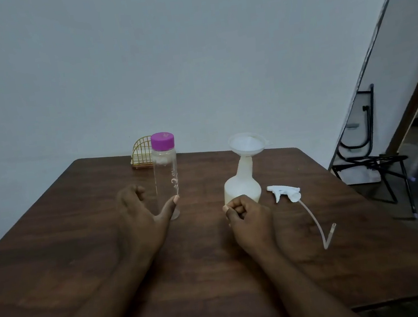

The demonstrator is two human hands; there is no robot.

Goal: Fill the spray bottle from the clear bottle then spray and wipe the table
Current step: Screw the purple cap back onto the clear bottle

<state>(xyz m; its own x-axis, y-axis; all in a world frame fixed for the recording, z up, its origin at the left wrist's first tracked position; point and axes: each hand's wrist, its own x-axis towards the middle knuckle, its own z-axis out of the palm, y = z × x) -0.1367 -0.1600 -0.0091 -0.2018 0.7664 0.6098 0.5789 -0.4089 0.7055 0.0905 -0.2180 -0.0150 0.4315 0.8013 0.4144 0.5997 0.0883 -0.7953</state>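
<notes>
Your left hand (141, 214) is spread wide around the lower part of the clear bottle (167, 179), fingers on its far left side and thumb at its near right. From the head view I cannot tell whether the thumb touches the glass; nothing is gripped. The bottle stands upright on the table (82, 253) with its purple cap (162, 140) on, so the cap has to come off before any pouring. How much liquid it holds I cannot tell.

Your right hand (249, 214) is curled into a loose fist just in front of the base of the spray bottle (243, 185), and no object shows inside it. It seems placed there to steady that bottle, which is top-heavy with the funnel (247, 144) seated in its open neck. The funnel is there so the pour goes into a narrow mouth without spilling.

Just to the right lies the spray head (284, 193) on its side, its thin tube (315, 221) curving toward you; it is off so the neck stays free for filling.

Behind the clear bottle, at the far edge, sits a gold wire holder (141, 153) with something white in it, likely napkins for wiping. A folding chair (371, 159) stands beyond the table on the right.
</notes>
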